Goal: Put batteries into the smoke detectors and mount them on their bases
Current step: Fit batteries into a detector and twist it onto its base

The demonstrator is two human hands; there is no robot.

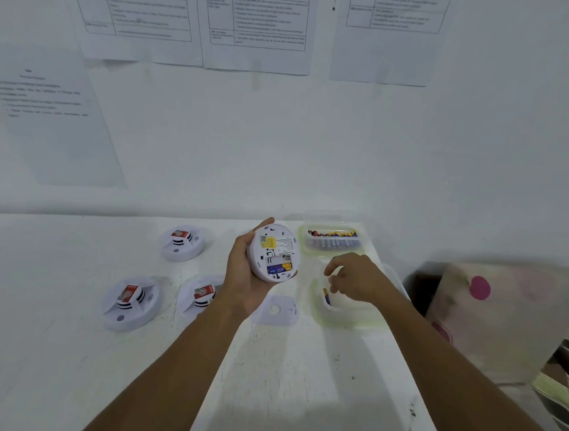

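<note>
Right of the smoke detector [273,251] clasped by the left grip [243,279], one battery [278,268] seated, the right grip [355,280] curls over a spare battery [326,296]; whether it is pinched, I cannot tell. Next, probably: seat it alongside, polarity matched.

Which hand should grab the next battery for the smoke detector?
The right hand. It hovers over the near tub, its fingers right by a battery. The left hand is busy gripping the smoke detector, which looks to have one battery slot unfilled.
</note>
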